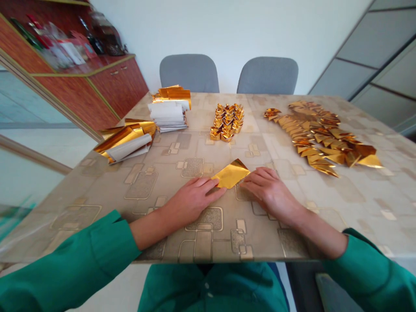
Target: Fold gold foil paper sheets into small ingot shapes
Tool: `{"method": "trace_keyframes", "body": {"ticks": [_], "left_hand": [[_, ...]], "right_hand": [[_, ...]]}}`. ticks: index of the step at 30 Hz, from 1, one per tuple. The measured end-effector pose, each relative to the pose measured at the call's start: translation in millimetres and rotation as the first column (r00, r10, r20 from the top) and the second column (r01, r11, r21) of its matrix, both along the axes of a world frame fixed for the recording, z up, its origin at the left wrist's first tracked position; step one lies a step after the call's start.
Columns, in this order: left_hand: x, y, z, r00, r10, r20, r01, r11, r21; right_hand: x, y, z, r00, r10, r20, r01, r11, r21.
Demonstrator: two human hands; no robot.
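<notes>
A folded sheet of gold foil paper (231, 174) lies on the patterned table (149, 190) in front of me. My left hand (191, 200) rests flat with its fingers stretched out, fingertips pressing the sheet's left corner. My right hand (271, 192) lies on the table at the sheet's right side, fingers extended and touching its lower right edge. Both sleeves are green.
Finished gold ingot shapes (227, 121) stand in rows at the table's middle back. A spread of folded gold triangles (320, 136) covers the right side. Stacks of gold and white paper (169, 109) and loose sheets (126, 139) lie at the left. Two grey chairs (189, 73) stand behind.
</notes>
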State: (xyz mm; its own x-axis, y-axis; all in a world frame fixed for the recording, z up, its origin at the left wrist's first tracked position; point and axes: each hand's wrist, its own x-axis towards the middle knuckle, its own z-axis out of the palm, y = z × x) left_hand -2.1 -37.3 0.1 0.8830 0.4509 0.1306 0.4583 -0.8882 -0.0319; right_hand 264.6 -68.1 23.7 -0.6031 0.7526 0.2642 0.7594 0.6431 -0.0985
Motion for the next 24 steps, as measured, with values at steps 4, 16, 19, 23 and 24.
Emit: {"method": "trace_keyframes", "body": {"ticks": [4,16,19,23,24], "left_hand": [[3,0,4.7,1.000,0.010,0.004,-0.009,1.000,-0.016],[-13,34,12.3,1.000,0.015,0.025,-0.016,0.999,0.049],[-5,36,13.6,0.998,0.048,0.043,-0.049,0.998,0.030],[6,36,11.3,0.990,0.126,0.064,-0.127,0.992,0.020],[8,36,10.7,0.989,0.130,0.064,-0.132,0.991,0.025]], "right_hand": [[15,23,-1.8,0.998,0.069,0.004,-0.069,0.998,-0.002],[9,42,-0.2,0.967,0.219,0.130,-0.218,0.976,-0.021],[1,34,-1.2,0.967,0.205,0.149,-0.208,0.978,0.005],[-3,30,-1.5,0.967,0.214,0.139,-0.215,0.977,-0.010],[-2,31,-1.3,0.968,0.215,0.130,-0.215,0.976,-0.020]]}}
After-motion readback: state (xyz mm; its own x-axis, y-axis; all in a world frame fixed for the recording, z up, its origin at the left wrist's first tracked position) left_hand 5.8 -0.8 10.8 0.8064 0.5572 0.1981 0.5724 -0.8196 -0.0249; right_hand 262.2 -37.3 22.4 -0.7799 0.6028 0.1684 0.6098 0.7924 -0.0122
